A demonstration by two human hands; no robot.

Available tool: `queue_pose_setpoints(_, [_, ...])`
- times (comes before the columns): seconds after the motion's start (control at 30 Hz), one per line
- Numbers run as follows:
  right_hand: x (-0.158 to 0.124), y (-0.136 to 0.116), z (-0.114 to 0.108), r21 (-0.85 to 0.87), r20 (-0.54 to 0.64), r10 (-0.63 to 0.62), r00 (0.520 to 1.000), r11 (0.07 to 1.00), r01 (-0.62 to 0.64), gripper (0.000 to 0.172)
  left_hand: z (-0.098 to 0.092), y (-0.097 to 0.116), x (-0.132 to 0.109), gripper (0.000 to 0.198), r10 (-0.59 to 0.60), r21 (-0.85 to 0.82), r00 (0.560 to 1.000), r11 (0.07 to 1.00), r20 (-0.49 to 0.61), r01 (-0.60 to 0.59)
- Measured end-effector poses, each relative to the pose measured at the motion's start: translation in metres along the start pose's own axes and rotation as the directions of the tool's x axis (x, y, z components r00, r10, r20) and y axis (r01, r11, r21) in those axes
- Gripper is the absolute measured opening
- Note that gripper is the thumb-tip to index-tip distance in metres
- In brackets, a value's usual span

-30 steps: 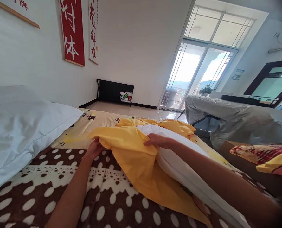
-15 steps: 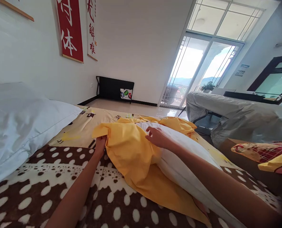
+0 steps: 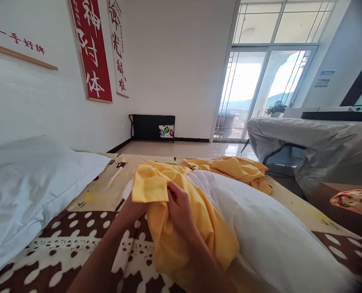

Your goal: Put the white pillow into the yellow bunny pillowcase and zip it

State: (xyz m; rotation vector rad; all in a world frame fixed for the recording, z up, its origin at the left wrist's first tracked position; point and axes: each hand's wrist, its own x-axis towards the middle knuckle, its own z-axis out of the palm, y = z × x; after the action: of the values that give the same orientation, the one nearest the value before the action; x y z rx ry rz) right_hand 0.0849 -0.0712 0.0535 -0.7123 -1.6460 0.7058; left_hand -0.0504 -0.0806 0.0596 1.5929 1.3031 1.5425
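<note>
A yellow pillowcase (image 3: 196, 203) is bunched over the near-left end of a white pillow (image 3: 263, 224) on the bed. My left hand (image 3: 135, 207) grips the pillowcase at its left edge, the fingers partly hidden behind a folded flap of cloth. Close beside it, my right hand (image 3: 179, 205) pinches the same cloth, thumb and fingers closed on the fabric. The rest of the pillow lies bare to the right, below my right forearm's side. Another heap of yellow cloth (image 3: 238, 167) rests just beyond the pillow.
A second white pillow (image 3: 43, 187) lies at the left. Beneath everything is a brown and cream patterned blanket (image 3: 77, 244). At the right stand a cardboard box (image 3: 327, 199) and plastic-covered furniture (image 3: 309, 134). A black folded frame (image 3: 150, 127) leans by the far wall.
My right hand has moved left from the pillow's top and taken hold of the pillowcase near my left hand. The left hand has shifted slightly right, and the view has tilted.
</note>
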Motion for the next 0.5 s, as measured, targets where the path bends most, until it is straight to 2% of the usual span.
queue_pose_setpoints(0.1, [0.001, 0.020, -0.010, 0.114, 0.038, 0.067, 0.997, 0.991, -0.071, 0.024, 0.006, 0.022, 0.012, 0.016, 0.023, 0.136, 0.965, 0.989, 0.262, -0.060])
queue_pose_setpoints(0.17, [0.003, 0.031, -0.014, 0.171, 0.075, 0.109, 0.991, 0.978, -0.121, 0.020, 0.012, 0.021, 0.012, 0.016, 0.010, 0.172, 0.955, 0.983, 0.296, -0.063])
queue_pose_setpoints(0.27, [0.004, 0.039, -0.015, 0.191, 0.027, 0.186, 0.982, 0.963, -0.188, 0.018, 0.017, 0.005, 0.005, 0.020, -0.002, 0.049, 0.988, 0.999, 0.158, -0.006])
queue_pose_setpoints(0.33, [0.003, 0.039, -0.013, 0.169, -0.017, 0.188, 0.982, 0.969, -0.182, 0.017, 0.018, -0.007, -0.001, 0.029, -0.015, -0.048, 0.999, 0.999, 0.048, 0.018])
queue_pose_setpoints(0.5, [0.000, 0.030, -0.024, 0.027, -0.097, 0.174, 0.980, 0.985, -0.172, 0.019, 0.018, -0.020, -0.005, 0.037, -0.114, -0.195, 0.987, 0.977, -0.116, 0.090])
